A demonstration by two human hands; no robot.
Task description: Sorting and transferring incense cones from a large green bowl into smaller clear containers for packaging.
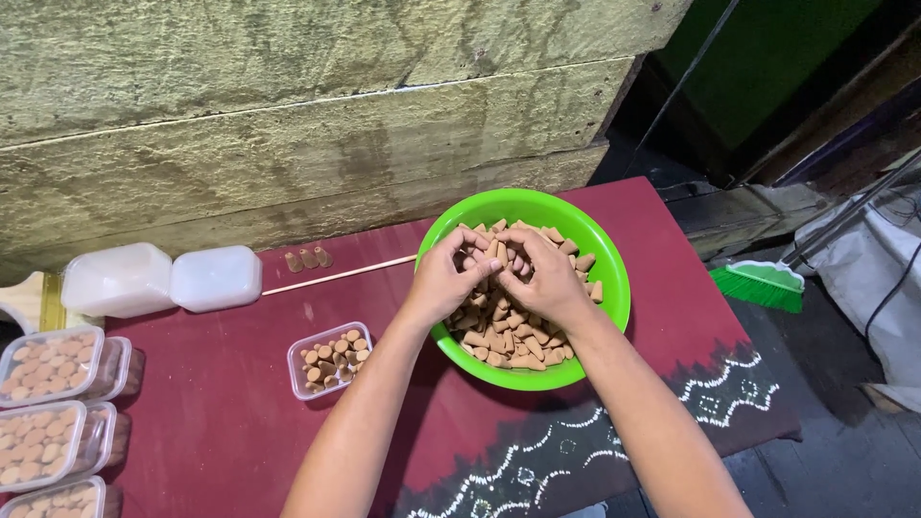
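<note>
Head view – hands point(499, 273) cupped together, over cones point(504, 336)

Your two hands meet over the bowl point(614, 288), which sits on the table point(221, 422) towards its right side, close to the wall point(288, 115) behind it. Your left hand point(449, 278) and right hand point(549, 276) touch each other above the heap of cones point(504, 336) lying in the bowl. To the left of the bowl, just apart from it, stands a small open box point(330, 359) with cones in it. Behind that box a thin stick point(336, 275) lies along the table, its right end reaching the bowl's rim. Three loose cones point(308, 258) stand behind the stick. Further left sit two lidded tubs point(163, 278) side by side. At the table's left edge, closed boxes point(53, 417) are stacked in a row running towards you. A broom point(760, 284) lies off the table to the right.
</note>
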